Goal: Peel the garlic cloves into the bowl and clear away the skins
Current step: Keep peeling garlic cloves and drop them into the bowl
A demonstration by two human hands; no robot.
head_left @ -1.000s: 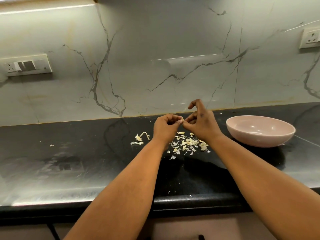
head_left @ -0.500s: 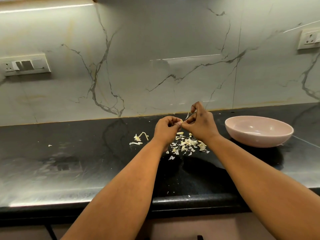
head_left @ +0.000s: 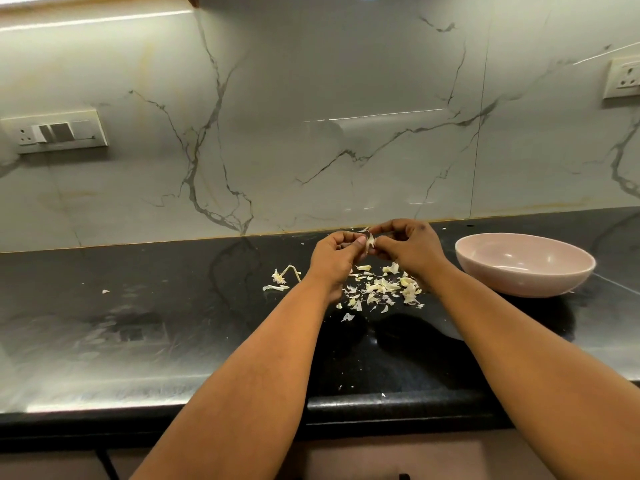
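The black desk point(head_left: 145, 341) ran under a marble wall, and the pink bowl point(head_left: 524, 266) sat on it just to the right of the person's hands, looking empty from where I stood. A scatter of skins point(head_left: 381, 289) lay under the hands, with a stalk piece point(head_left: 285, 273) off to the left. Above the scatter, the left hand point(head_left: 334, 259) had its fingers curled round a garlic clove point(head_left: 370, 242), while the right hand point(head_left: 410, 249) pinched a flap of skin on it. I judged a steady pull away from the clove would serve best. Nothing stood between clove and bowl.
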